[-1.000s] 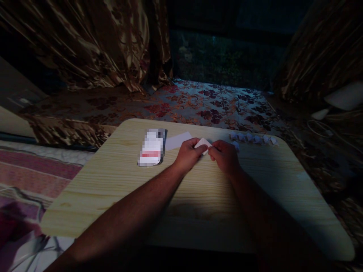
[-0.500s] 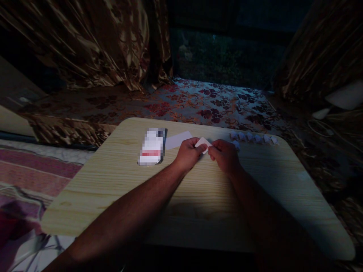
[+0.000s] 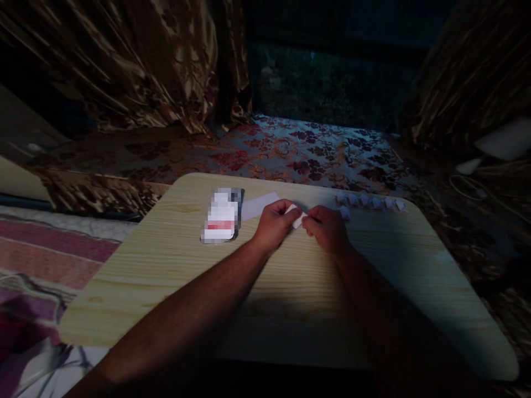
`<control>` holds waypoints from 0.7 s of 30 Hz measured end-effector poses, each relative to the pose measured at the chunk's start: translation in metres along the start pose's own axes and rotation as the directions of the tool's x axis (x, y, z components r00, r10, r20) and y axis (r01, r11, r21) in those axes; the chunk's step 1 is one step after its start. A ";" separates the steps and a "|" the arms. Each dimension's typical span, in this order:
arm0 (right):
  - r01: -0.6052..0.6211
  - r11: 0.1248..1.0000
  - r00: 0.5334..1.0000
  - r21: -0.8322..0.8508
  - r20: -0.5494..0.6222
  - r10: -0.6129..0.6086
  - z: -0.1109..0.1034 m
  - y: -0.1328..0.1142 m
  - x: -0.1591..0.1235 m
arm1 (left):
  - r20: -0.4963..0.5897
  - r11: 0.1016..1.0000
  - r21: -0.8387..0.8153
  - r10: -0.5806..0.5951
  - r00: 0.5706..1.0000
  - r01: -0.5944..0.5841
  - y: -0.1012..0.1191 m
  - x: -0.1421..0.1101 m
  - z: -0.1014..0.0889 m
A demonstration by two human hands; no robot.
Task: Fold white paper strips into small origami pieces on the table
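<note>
Between my two hands is a small piece of folded white paper (image 3: 297,219), held just above the table. My left hand (image 3: 274,224) pinches its left side, with the thumb lying over the top. The fingertips of my right hand (image 3: 327,225) are closed on the paper's right edge. Flat on the table behind my left hand lies a pale sheet of paper (image 3: 259,206), partly hidden by that hand. A row of small folded white paper pieces (image 3: 365,201) sits beyond my right hand, and one more folded piece (image 3: 344,212) lies just in front of the row.
A phone-shaped object (image 3: 222,215), blurred out by large pixels, lies left of the sheet on the light wooden table (image 3: 166,276). Behind the table runs a ledge with flowered cloth (image 3: 307,149). Patterned curtains (image 3: 166,61) hang at both sides. Striped bedding (image 3: 62,243) is at the left.
The paper between my hands now shows a smaller, narrower face, and my left thumb has shifted across its top. My right hand has moved slightly left. The other things stay in place.
</note>
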State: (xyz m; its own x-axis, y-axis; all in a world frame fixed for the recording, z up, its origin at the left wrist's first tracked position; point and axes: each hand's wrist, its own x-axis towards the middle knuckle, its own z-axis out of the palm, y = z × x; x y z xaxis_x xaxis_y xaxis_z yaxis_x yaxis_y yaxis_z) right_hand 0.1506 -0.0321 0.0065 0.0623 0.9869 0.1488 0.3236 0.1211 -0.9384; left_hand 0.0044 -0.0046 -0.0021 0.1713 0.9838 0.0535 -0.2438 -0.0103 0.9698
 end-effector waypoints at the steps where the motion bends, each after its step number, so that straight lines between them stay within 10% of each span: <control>1: 0.006 1.000 1.000 -0.003 0.005 -0.006 0.000 0.000 0.000 | 0.001 1.000 0.004 0.001 1.000 -0.001 0.000 0.000 0.000; 21: 0.050 0.989 0.997 0.140 -0.070 -0.041 0.001 0.006 0.002 | -0.075 0.994 -0.103 0.017 0.997 -0.024 0.002 0.003 0.002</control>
State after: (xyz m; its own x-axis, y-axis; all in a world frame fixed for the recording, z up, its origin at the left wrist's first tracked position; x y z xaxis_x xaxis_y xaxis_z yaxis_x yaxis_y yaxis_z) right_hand 0.1514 -0.0292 0.0004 0.1148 0.9713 0.2083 0.1911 0.1842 -0.9641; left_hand 0.0063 -0.0025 -0.0001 0.0954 0.9941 0.0517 -0.3450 -0.0157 0.9385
